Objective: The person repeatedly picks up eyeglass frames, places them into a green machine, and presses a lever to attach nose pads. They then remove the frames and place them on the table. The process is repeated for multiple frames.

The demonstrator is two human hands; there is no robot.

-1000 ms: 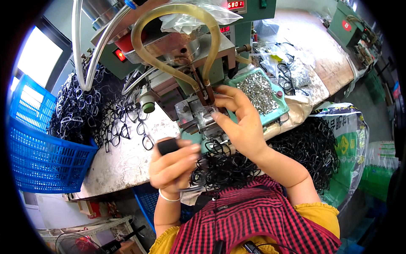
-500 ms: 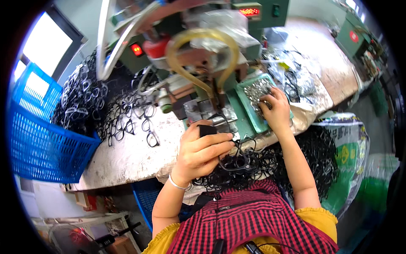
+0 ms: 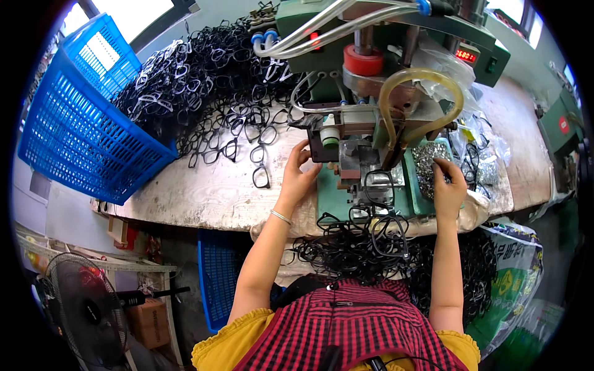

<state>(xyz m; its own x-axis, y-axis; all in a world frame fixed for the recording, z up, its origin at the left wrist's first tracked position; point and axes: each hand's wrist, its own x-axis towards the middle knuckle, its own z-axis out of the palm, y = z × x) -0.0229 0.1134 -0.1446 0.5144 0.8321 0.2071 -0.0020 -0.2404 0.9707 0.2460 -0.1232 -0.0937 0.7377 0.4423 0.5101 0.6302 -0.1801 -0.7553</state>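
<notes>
My left hand is at the left side of the green bench machine, thumb and fingers at the edge of a flat black rectangular object that leans by the machine. My right hand reaches into a green tray of small shiny metal parts. Its fingertips are closed among the parts; what they pinch is too small to make out. A black eyeglass frame sits at the machine's metal fixture, below a yellowish tube loop. Several black eyeglass frames lie heaped in front of my body.
Many dark frames are piled on the worktable at the left, beside a blue plastic basket. At the right stands a printed woven sack. A fan is at the lower left; another blue basket is under the table.
The view has shifted left, so the machine appears farther right. My left hand has moved from in front of the fixture to the machine's left side. My right hand stays at the parts tray.
</notes>
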